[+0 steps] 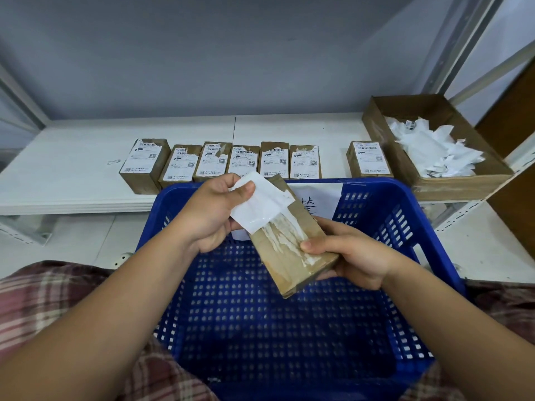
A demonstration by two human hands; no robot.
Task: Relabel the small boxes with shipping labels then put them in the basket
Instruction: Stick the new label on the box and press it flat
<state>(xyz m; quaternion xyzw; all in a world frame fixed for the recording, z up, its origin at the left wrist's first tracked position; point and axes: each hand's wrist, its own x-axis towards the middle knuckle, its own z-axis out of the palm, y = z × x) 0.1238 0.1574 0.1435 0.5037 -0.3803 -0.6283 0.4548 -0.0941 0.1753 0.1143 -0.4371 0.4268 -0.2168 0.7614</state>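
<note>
Over the blue plastic basket point(411, 227) my right hand point(351, 256) grips a small brown box point(285, 264) by its right side, tilted. White paper residue streaks the box's top face. My left hand point(211, 212) pinches a white label point(260, 202) that is partly peeled back and still attached near the box's upper end. Several labelled small boxes point(212, 163) stand in a row on the white shelf point(72, 169) behind the basket, with one more box point(369, 159) apart at the right.
An open cardboard carton point(434, 183) at the right of the shelf holds a heap of white label scraps point(434, 149). A white sheet with writing point(318, 198) leans inside the basket's far wall. The basket rests on my lap, on plaid cloth point(58, 290).
</note>
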